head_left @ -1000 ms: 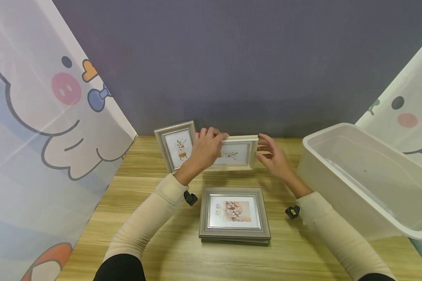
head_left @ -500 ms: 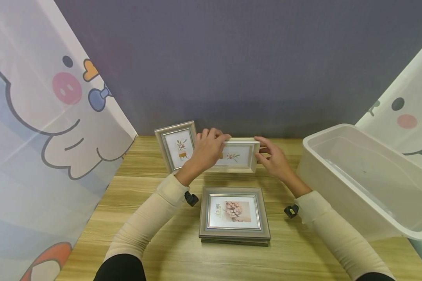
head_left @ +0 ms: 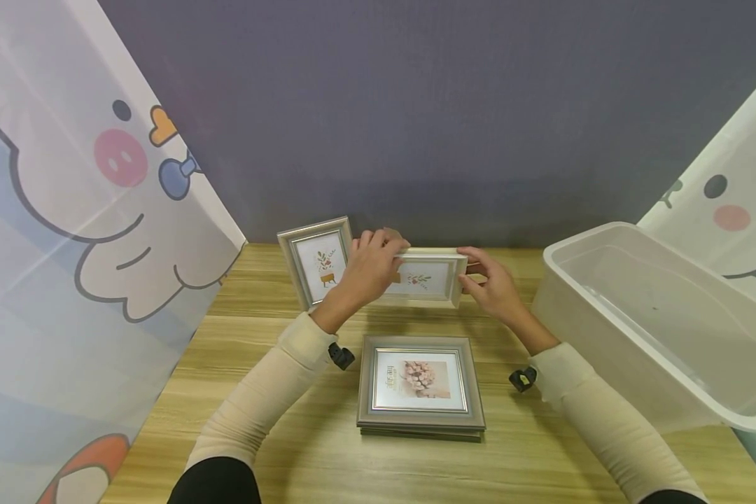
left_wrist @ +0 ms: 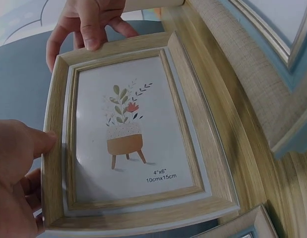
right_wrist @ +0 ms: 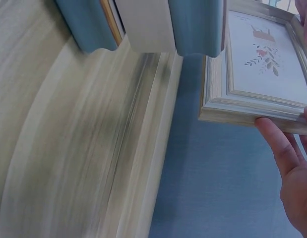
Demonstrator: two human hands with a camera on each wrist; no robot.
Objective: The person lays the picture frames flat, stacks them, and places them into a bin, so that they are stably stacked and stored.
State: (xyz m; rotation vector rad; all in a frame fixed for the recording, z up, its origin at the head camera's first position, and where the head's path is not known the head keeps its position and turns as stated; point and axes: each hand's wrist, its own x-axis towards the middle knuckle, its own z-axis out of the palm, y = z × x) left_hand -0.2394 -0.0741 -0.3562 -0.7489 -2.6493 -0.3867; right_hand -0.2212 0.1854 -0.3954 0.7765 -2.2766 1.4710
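Note:
My left hand [head_left: 370, 267] grips the upper long edge of a cream picture frame [head_left: 437, 302], with the thumb toward the front. My right hand [head_left: 488, 282] pinches the frame's right end near its top corner. The frame stands on its long side, so its potted-plant print lies sideways. In the left wrist view the frame [left_wrist: 121, 210] faces the camera, with the left hand [left_wrist: 17, 173] at one edge and the right hand [left_wrist: 89, 22] at its top. In the right wrist view the right hand's fingers [right_wrist: 277, 144] press along the frame's edge.
A similar upright picture frame [head_left: 299, 269] leans at the back left, partly behind the left hand. In front lies a stack of picture frames [head_left: 416, 422], a rose print on top. A whitish plastic bin [head_left: 630, 350] stands at right. The grey backdrop [head_left: 453, 126] rises behind the wooden table [head_left: 290, 455].
The cream picture frame has shifted slightly right and down, showing more of its top edge. My right hand's index finger has come over the top corner. My left hand keeps its grip.

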